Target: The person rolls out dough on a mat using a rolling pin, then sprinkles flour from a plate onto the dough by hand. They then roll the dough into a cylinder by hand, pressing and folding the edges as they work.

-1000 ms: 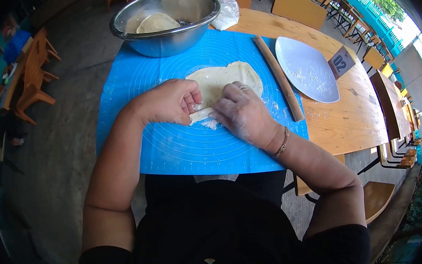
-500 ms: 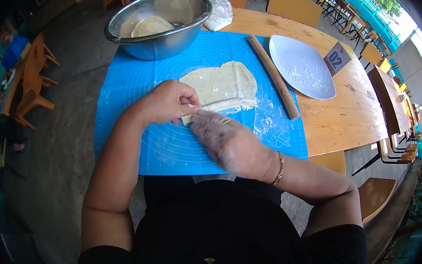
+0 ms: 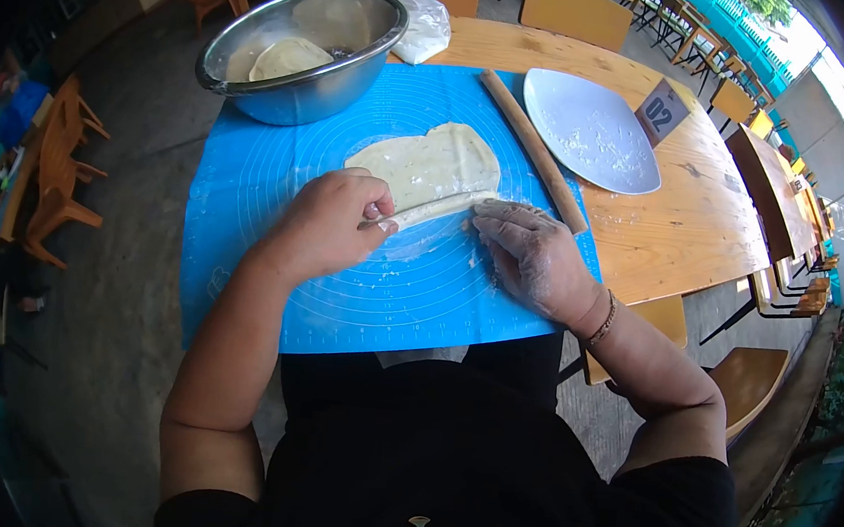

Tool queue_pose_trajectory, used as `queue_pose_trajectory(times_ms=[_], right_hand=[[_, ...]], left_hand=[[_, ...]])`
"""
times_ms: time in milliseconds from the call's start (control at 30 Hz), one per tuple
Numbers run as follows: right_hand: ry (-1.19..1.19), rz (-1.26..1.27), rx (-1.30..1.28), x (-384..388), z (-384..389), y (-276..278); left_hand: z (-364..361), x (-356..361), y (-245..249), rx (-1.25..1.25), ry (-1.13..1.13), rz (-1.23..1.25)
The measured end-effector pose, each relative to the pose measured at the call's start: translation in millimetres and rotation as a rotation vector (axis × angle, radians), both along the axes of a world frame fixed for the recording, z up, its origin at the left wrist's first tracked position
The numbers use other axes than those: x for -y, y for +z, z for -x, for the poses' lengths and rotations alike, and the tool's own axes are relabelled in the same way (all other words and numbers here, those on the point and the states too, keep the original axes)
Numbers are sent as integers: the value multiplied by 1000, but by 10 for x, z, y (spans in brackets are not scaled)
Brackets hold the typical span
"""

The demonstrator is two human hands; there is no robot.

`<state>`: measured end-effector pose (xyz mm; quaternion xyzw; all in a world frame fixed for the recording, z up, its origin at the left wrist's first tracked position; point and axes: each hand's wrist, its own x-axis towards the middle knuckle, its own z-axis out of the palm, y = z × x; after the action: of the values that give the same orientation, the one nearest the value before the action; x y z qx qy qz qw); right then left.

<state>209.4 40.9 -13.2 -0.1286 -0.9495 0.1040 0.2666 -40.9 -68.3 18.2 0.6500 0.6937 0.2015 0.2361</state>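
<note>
A thin sheet of pale dough (image 3: 431, 164) lies on the blue marked mat (image 3: 338, 306), its near edge folded over into a narrow roll. My left hand (image 3: 330, 220) pinches the left end of that rolled edge between thumb and fingers. At the roll's right end, my right hand (image 3: 538, 259), in a clear floury glove, holds the edge with its fingers together. Loose flour is scattered on the mat below the dough. Just beyond the dough's right side, a wooden rolling pin (image 3: 534, 153) rests slantwise.
A steel bowl (image 3: 306, 103) with dough inside stands at the back left, beside a plastic bag (image 3: 414, 12) of white powder. A floury white plate (image 3: 594, 133) and a number 02 sign (image 3: 662, 112) are at the right on the wooden table (image 3: 696, 227). Chairs stand around.
My right hand has moved right, away from my left hand, to the dough's right end. The near edge is now folded into a longer, straighter roll. The view has shifted slightly.
</note>
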Motion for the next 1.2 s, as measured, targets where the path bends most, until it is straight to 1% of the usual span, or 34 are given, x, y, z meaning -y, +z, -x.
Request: queue_pose_trajectory(times_ms=[67, 133, 167, 200, 233, 300, 333, 367, 400, 467, 500, 533, 600, 633, 700, 733, 800, 833, 900, 933, 1000, 1033, 1067, 1100, 1133, 1200], right_hand=[[15, 25, -13, 103, 97, -9], [131, -93, -66, 226, 240, -37], [123, -92, -69, 253, 291, -61], [108, -149, -3, 267, 340, -97], [96, -206, 62, 269, 358, -120], [96, -208, 91, 193, 319, -104], [94, -206, 125, 140, 287, -93], [61, -208, 66, 85, 236, -93], [63, -211, 63, 6, 166, -95], [-46, -163, 102, -153, 27, -101], [-48, -166, 100, -212, -6, -98], [-72, -129, 88, -261, -30, -97], [-96, -85, 76, -264, -10, -72], [-58, -91, 39, -219, 69, -19], [-20, -104, -5, -174, 234, 21], [8, -116, 31, -163, 320, 5], [38, -130, 64, -186, 413, -16], [40, -122, 66, -212, 444, -21], [43, -112, 66, -288, 458, -11], [64, -101, 60, -346, 426, -5], [88, -90, 58, -399, 368, -13], [66, -58, 37, -408, 343, -21], [43, -26, 15, -413, 335, -26], [44, -24, 16, -399, 353, -23], [67, -43, 16, -370, 388, -12], [90, -67, 15, -323, 474, 5]], left_hand=[[-140, 36, -131, -168, -28, -458], [-262, 73, -157, -182, -68, -500], [-293, 77, -185, -215, -69, -517], [-315, 75, -203, -248, -68, -535], [-300, 74, -208, -251, -71, -535], [-190, 92, -190, -252, -66, -437], [-158, 124, -167, -258, -63, -439], [-139, 171, -139, -247, -61, -385], [-122, 212, -111, -235, -60, -334], [-70, 304, -42, -263, -44, -299], [-62, 322, -21, -287, -26, -262], [-78, 313, -16, -289, -26, -264], [-144, 281, -25, -413, -42, -478], [-194, 234, -34, -415, -42, -477], [-279, 76, -53, -354, -109, -490], [-283, 3, -72, -359, -108, -492], [-270, -107, -105, -336, -107, -365], [-248, -111, -102, -340, -105, -366], [-161, -95, -90, -225, -132, -311], [-119, -77, -70, -227, -130, -310], [-56, -32, -9, -93, -35, -145], [-37, -22, -1, -91, -32, -146], [-21, -12, 4, -149, -18, -164], [-15, 1, 0, -207, -5, -180], [-32, 2, -23, -206, -4, -177], [-99, -42, -97, -206, -103, -358]])
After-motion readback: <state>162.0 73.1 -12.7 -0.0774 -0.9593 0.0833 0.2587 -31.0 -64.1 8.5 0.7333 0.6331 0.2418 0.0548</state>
